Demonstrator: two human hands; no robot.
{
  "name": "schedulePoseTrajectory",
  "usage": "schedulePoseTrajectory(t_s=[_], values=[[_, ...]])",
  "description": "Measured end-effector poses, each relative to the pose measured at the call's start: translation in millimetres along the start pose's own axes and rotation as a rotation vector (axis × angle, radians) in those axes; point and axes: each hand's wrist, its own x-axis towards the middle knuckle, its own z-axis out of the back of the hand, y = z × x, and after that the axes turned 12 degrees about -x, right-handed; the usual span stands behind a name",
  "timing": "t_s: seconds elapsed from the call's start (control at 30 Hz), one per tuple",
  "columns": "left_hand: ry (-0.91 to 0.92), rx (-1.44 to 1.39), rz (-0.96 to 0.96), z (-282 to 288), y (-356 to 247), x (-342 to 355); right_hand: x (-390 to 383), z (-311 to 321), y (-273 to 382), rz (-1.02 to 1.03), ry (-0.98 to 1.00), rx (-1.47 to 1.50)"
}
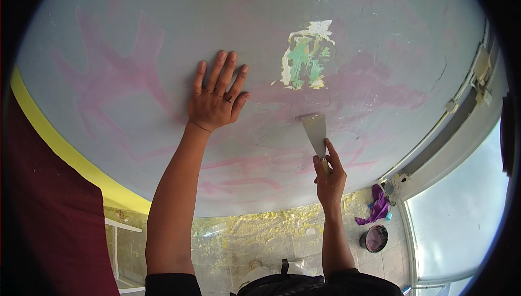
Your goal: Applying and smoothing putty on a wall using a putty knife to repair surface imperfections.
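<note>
My left hand [217,92] lies palm down on a grey wall [255,19] marked with faded pink shapes, fingers somewhat spread and holding nothing. My right hand [329,174] grips a putty knife [315,132] by its handle, the wide metal blade at the wall surface. Just above the blade is a ragged peeled patch [301,57] showing white and pale green layers.
Yellow flakes lie on the tiled floor [233,258] below. A black bucket [373,239] and purple cloth [377,209] sit at lower right, near cables, conduit [450,106] and a bright glazed panel [456,198]. Left are a maroon surface [51,187] and white frame [125,225].
</note>
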Motion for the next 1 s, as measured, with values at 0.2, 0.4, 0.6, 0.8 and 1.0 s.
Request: schedulePoseTrajectory(t_s=[0.2,0.4,0.6,0.8,1.0], values=[[0.013,0.011,-0.027,0.6,0.1,-3.3,29.8,-5.0,38.8,0.427,-0.194,-0.141],[-0.029,-0.014,-0.015,-1.1,-3.2,5.9,87.2,-15.7,99.3,0.612,-0.244,-0.217],[-0.034,-0.02,-0.038,-10.0,2.9,2.0,64.7,-14.9,67.3,0.66,-0.26,-0.225],[-0.008,0.01,-0.045,-1.1,2.0,1.9,57.8,-8.2,87.3,0.629,-0.237,-0.239],[-0.026,-0.031,-0.021,-1.9,2.0,0.8,88.9,-27.2,108.7,0.729,-0.344,-0.305]])
